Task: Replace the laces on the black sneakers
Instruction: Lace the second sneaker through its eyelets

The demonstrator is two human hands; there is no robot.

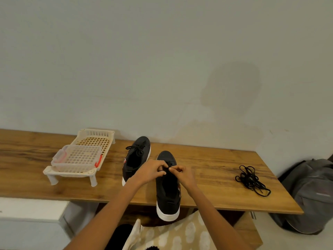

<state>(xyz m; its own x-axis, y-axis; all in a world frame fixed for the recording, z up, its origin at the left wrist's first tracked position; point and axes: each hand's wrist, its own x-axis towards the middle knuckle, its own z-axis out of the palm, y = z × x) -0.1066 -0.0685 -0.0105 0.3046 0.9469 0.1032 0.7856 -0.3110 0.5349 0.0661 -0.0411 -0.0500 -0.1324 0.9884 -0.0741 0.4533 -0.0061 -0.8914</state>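
Both my hands are over the near sneaker (pixel 168 192), which stands on the table (pixel 216 170) with its heel hanging over the front edge. My left hand (pixel 153 171) and right hand (pixel 182 173) each have the fingers curled and pinch the lace (pixel 170 167) at the top of the tongue. I think I am untying or pulling it out.

The far sneaker (pixel 137 157) is just beside, with its lace tied. The spare laces (pixel 252 178) lie in a tangle well apart on the right. A basket (pixel 79 157) stands on the left.

The risk I see is this: if I pull the lace hard toward me, the sneaker can slide off the edge, because nothing holds it down. A knot may also tighten if I pull the wrong end.
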